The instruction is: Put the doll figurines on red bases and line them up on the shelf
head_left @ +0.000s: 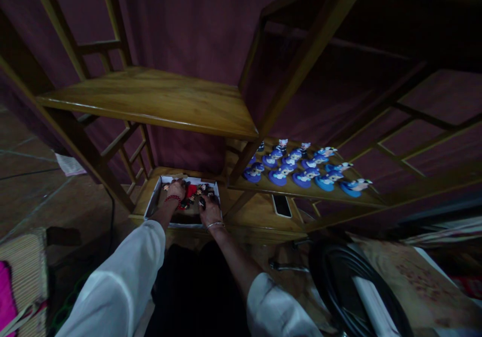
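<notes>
A shallow white cardboard box (216,189) sits on the low wooden shelf, holding several small figurines (192,190) in red, black and skin tones. My left hand (176,190), with a red bead bracelet at the wrist, reaches into the box's left half. Its fingers point down and are mostly hidden, so whether they grip anything is unclear. Over the right half, my right hand (211,212) wears a thin bangle. Its fingers are closed round a small dark object (202,203) with a light spot, too small to name surely.
Rows of blue and purple figurines (280,174) stand on a shelf to the right. Beneath them lies a white-edged phone-like slab (282,206). A wooden shelf board (150,98) juts out above the box. A coiled black hose (320,266) is at lower right.
</notes>
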Demonstrator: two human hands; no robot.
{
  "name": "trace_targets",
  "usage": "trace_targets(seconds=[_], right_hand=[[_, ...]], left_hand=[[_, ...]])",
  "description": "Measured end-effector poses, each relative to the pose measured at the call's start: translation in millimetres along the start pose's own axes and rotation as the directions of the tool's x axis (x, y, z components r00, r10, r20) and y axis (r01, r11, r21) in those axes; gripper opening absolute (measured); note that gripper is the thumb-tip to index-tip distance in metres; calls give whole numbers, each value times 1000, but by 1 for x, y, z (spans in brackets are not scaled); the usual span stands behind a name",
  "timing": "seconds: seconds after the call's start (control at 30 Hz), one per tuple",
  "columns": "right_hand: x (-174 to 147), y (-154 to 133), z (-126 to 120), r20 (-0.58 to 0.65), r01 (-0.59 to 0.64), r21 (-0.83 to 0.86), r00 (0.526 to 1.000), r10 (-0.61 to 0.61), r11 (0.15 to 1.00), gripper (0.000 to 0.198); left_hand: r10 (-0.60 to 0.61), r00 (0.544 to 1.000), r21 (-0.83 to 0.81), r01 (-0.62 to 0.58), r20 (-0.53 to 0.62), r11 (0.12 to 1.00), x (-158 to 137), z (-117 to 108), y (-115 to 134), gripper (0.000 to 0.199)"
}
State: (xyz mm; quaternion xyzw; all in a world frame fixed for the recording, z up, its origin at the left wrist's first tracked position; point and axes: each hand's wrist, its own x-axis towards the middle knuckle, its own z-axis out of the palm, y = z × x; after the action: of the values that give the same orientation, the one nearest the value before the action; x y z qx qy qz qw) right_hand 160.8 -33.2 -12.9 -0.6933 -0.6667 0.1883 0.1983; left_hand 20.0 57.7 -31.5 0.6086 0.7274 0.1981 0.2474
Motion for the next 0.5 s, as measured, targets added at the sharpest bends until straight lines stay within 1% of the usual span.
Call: trace_targets(seconds=[0.17, 0.27, 0.37, 0.5], right_hand=[[0, -2, -1, 10, -14, -8, 1000, 14, 1000, 35], [0, -3, -1, -3, -12, -1, 1000, 12, 1000, 34], [1, -3, -2, -24, -25, 49, 999, 27, 998, 34], [2, -4, -5, -47, -39, 149, 998, 47, 988, 34]], left_hand=[[-114, 993, -154, 110, -17, 982, -5, -18, 3, 17], [-193, 981, -308, 184, 3, 933, -11, -26, 4, 15], [-240, 968, -505, 244, 73, 828, -22, -28, 8, 16], [-256, 956, -727, 275, 140, 629, -41, -30, 16, 16]])
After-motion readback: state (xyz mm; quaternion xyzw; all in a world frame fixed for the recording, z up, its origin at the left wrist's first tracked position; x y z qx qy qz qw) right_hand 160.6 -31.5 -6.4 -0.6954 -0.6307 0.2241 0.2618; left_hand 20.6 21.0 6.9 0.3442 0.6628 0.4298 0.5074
